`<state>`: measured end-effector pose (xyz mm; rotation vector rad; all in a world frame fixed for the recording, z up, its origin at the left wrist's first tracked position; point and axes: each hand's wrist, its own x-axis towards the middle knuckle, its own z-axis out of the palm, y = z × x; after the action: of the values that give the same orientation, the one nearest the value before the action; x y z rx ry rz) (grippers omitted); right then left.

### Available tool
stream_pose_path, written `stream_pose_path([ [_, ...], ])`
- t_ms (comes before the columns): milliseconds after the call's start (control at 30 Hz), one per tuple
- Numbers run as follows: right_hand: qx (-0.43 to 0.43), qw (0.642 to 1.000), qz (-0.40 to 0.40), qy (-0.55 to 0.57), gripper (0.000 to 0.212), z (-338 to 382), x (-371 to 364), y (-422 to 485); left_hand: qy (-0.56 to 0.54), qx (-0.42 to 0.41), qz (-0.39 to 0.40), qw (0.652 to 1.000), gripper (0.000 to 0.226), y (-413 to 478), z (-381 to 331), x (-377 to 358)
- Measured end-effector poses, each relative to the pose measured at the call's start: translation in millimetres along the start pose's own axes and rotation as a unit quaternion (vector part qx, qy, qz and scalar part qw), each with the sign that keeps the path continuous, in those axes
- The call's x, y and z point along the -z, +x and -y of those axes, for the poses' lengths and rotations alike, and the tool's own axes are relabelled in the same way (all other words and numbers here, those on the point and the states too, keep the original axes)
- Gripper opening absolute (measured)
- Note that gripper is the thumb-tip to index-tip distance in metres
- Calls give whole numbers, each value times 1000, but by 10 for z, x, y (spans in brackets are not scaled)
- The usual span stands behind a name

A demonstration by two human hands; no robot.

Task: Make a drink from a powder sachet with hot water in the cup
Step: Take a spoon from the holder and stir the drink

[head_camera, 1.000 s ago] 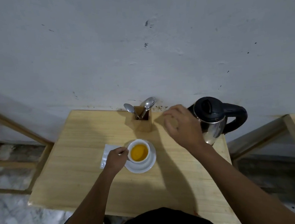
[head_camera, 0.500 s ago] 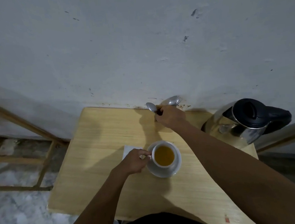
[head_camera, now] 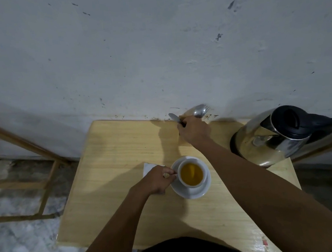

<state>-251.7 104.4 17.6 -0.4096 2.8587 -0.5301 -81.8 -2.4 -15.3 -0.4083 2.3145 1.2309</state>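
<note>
Stirring looks like the step in hand — the cup (head_camera: 192, 174) already holds an amber-yellow liquid, so powder and water seem to be in, and the right hand (head_camera: 194, 131) has reached to the table's (head_camera: 112, 162) far edge by the wall. There it closes over the cutlery holder, hiding it; a small spoon (head_camera: 173, 117) juts out on the left, a larger spoon (head_camera: 198, 111) and what may be a fork behind, and whether the fingers pinch a handle cannot be told. The left hand (head_camera: 159, 179) pinches the cup's handle, steadying it on its white saucer (head_camera: 204, 189) near the table's middle. Next, judging by this, one spoon must be lifted clear and brought to the cup. A white paper (head_camera: 149, 167), perhaps the sachet, lies under the left hand. The kettle (head_camera: 277, 137), lid shut, stands at the far right corner — contents unseen.
</note>
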Motion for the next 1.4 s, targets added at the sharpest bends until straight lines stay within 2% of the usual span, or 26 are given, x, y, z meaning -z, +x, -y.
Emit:
stream_pose_path([
  [200,3,995,-99,31,32,-46,210,-156,-28,-7,-21,999,24,-40,-16,-43],
  [333,85,967,-208,117,27,-125,404,-377,-36,-16,-27,999,22,-65,13,-76],
  [433,126,944,-237,194,22,-185,549,-587,-42,-25,-42,998,22,-78,44,-111],
  [700,150,917,-155,334,20,-409,746,-1235,-61,-25,-96,993,26,-92,49,-291],
  [900,60,908,-93,405,26,-660,541,-1537,-82,-43,-144,985,27,-144,80,-414],
  [1033,-12,930,-32,367,17,-827,317,-1654,-97,-37,-168,980,25,-167,78,-466],
  [1100,-33,927,20,372,22,-888,249,-1711,-102,-34,-176,978,25,-160,86,-481],
  [1267,5,960,77,268,35,-941,251,-1851,-98,-37,-187,977,24,-159,74,-510],
  [1400,-27,974,133,182,34,-963,227,-1871,-106,-48,-195,974,23,-158,92,-530],
])
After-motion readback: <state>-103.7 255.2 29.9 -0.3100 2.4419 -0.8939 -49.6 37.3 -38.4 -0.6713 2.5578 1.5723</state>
